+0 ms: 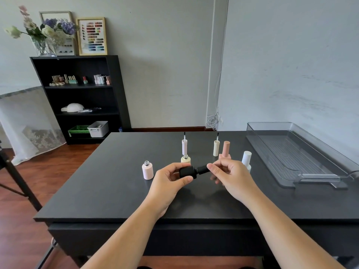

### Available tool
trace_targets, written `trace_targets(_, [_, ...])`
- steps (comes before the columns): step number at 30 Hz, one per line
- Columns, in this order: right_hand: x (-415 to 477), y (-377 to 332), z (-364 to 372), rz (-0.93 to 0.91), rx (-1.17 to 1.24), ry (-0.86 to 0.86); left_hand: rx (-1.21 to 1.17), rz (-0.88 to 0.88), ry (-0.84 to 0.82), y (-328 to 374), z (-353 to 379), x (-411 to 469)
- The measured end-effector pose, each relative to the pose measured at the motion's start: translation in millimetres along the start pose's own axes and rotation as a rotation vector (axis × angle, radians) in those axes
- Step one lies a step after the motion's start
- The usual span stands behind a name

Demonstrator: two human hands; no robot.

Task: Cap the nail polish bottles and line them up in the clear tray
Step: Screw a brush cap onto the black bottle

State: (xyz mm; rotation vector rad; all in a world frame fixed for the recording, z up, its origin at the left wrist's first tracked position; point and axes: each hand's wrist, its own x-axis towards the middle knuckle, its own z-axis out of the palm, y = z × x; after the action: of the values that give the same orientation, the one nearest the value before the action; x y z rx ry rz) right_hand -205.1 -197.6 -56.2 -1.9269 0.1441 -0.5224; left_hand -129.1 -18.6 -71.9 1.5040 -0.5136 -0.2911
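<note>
My left hand [171,179] grips a black nail polish bottle [187,172] tipped on its side above the table. My right hand [229,173] pinches the black cap [203,169] at the bottle's neck. A pale pink uncapped bottle [147,170] stands to the left. A cream uncapped bottle [185,159] stands just behind my left fingers. Two loose caps stand upside down with brushes pointing up: a pale pink cap [184,146] and a cream cap [216,147]. A capped peach bottle [225,151] and a capped white bottle [246,160] stand behind my right hand. The clear tray [330,172] lies at the right with nothing in it.
The black table [108,187] has its front edge near me. A black shelf [81,98] with small bottles, a white lamp and bins stands at the back left. A tripod leg [17,179] slants at the far left.
</note>
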Motion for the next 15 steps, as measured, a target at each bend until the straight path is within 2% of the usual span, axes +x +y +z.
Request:
trace_targets(5, [2,-3,-8,-0.036,0.029,-0.116,-0.044,0.008,0.010,2,0,0])
trace_targets(12, [12,-15,-13,0.004,-0.054,-0.129,-0.104,0.007,0.011,4,0,-2])
trace_targets(15, [11,-13,-17,-0.005,-0.052,-0.184,-0.116,0.001,0.009,4,-1,-2])
